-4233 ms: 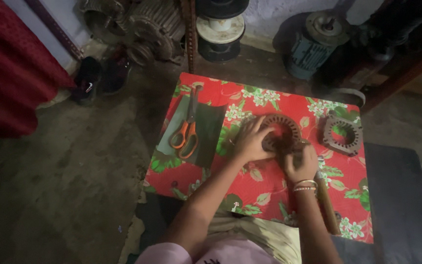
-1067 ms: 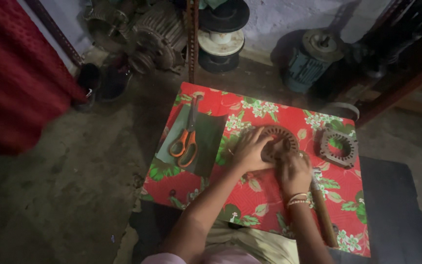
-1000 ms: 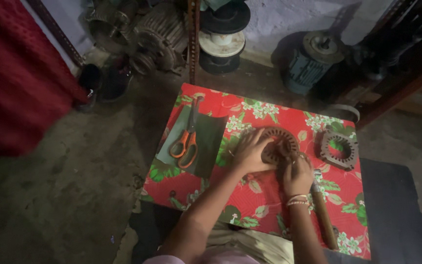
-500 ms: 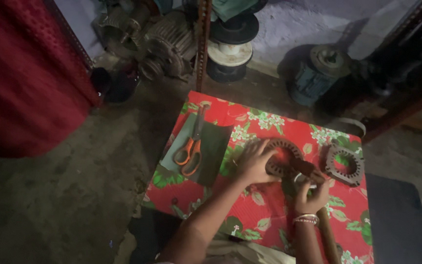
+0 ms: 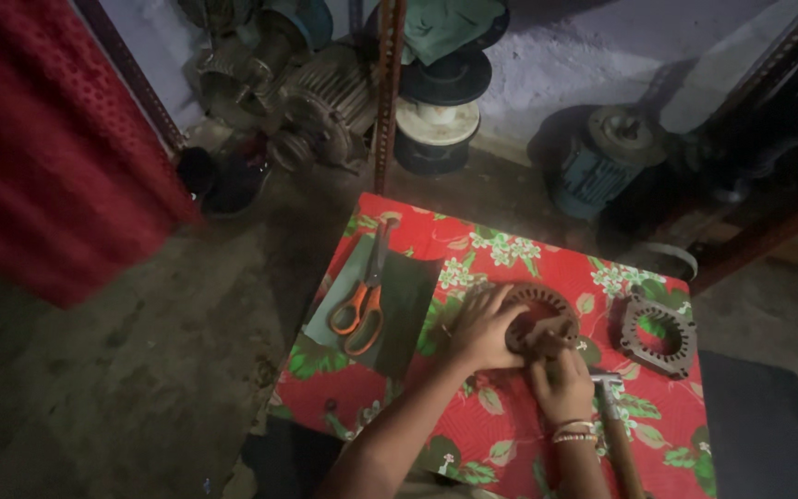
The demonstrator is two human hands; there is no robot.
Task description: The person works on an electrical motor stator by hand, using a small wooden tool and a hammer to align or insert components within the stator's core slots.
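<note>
Down on the red flowered cloth (image 5: 510,434), seen from the head camera, the left hand (image 5: 480,325) lies with spread fingers on the left side of a round metal ring (image 5: 547,301) with slots. It presses on the ring, but I cannot tell if the fingers close around it. The right hand (image 5: 561,379) is just below the ring, fingers curled at its near edge; what it holds is hidden. Right of this hand lies a hammer (image 5: 613,416). Further right is a second ring (image 5: 659,334). Left of the hands, orange scissors (image 5: 360,310) rest on a dark sheet (image 5: 408,305).
</note>
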